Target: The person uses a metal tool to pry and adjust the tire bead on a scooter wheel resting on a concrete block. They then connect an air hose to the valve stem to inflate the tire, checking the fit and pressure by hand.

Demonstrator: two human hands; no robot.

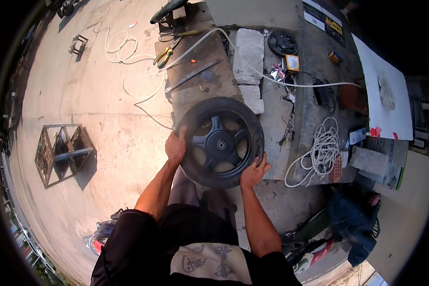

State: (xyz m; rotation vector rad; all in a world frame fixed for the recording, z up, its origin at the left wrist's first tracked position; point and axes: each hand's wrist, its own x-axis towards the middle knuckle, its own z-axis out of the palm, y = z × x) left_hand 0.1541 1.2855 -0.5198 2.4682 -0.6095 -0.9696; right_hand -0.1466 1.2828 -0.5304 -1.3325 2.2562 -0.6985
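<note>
A black spoked wheel with a tyre [218, 141] is held up in front of me, its hub facing my view. My left hand [176, 144] grips the tyre's left edge, the thumb on the sidewall. On the lower right edge my right hand [255, 172] is closed round the tyre. Beyond the wheel lies a brown metal-topped bench [202, 90], partly hidden by it. A flat metal bar [194, 76] rests there, with pliers with yellow-green handles [163, 56] at the bench's left edge.
A pale hose [190, 48] crosses the bench. At right are a coiled white rope [321, 152], stone blocks [249, 52] and another black wheel [282, 43]. A metal frame [66, 155] stands on the ground at left. A parked motorbike [314, 255] is at lower right.
</note>
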